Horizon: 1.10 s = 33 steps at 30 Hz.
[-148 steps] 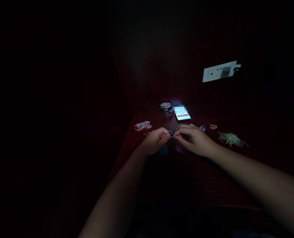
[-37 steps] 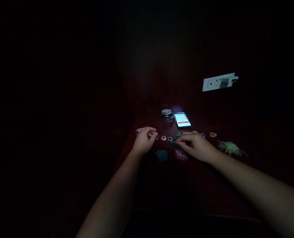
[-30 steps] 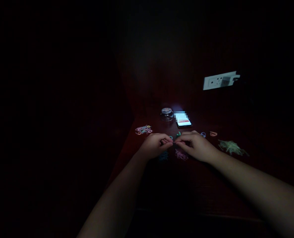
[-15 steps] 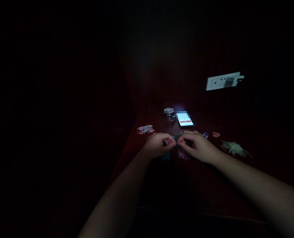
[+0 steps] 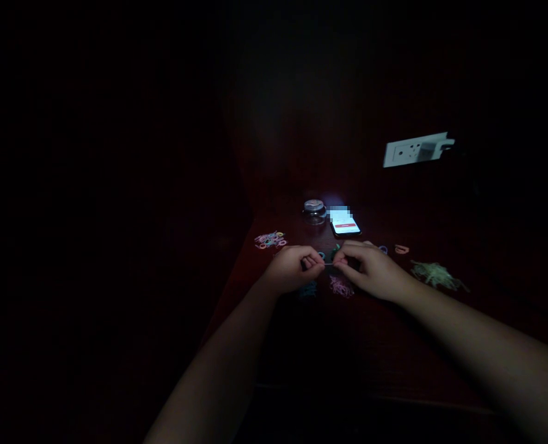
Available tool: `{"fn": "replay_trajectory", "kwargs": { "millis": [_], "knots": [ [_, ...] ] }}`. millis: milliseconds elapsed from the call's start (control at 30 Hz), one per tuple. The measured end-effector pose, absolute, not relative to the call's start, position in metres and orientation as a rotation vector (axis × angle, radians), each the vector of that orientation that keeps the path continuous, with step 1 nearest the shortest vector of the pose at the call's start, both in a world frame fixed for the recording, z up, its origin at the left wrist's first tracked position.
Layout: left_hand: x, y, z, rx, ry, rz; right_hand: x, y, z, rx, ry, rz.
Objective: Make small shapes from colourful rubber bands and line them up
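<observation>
My left hand (image 5: 296,268) and my right hand (image 5: 370,269) face each other over the dark table, both closed in a pinch. Between the fingertips runs a thin pale elastic band (image 5: 328,264), pulled straight. Below the fingers lie a pink pile of bands (image 5: 341,286) and a blue pile (image 5: 308,289), the latter partly covered by my left hand. Just behind the fingers sit a blue ring-shaped band (image 5: 321,254) and a green band (image 5: 335,250). A purple band (image 5: 383,250) shows beyond my right hand, with an orange band (image 5: 402,249) to its right.
A mixed-colour pile of bands (image 5: 270,240) lies at the table's left edge, a pale yellow-green pile (image 5: 437,275) at the right. Behind my hands stand a lidded clear jar (image 5: 315,213) and a lit phone (image 5: 345,223). A power socket (image 5: 415,150) is on the wall.
About a second ago my left hand was farther left, by the mixed pile; it has come over to my right hand. The gap between the fingertips has since widened, with the band stretched across it.
</observation>
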<state>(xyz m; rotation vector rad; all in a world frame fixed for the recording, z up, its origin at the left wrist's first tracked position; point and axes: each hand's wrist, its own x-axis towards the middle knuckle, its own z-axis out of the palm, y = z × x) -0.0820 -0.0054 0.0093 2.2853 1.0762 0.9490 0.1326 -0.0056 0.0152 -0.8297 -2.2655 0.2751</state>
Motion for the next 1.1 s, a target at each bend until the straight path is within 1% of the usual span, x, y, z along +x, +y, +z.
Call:
{"fn": "replay_trajectory", "kwargs": {
  "millis": [467, 667, 1100],
  "knots": [
    [-0.0832, -0.0065, 0.0116, 2.276, 1.064, 1.014, 0.1370, -0.0052, 0.0179, -0.865, -2.247, 0.237],
    [-0.0793, -0.0082, 0.0121, 2.300, 1.088, 0.902, 0.1327, -0.0065, 0.0155, -0.827, -2.296, 0.269],
    [-0.0833, -0.0056, 0.0098, 2.268, 1.072, 0.873, 0.1353, -0.0084, 0.0192, -0.842, -2.328, 0.276]
  ]
}}
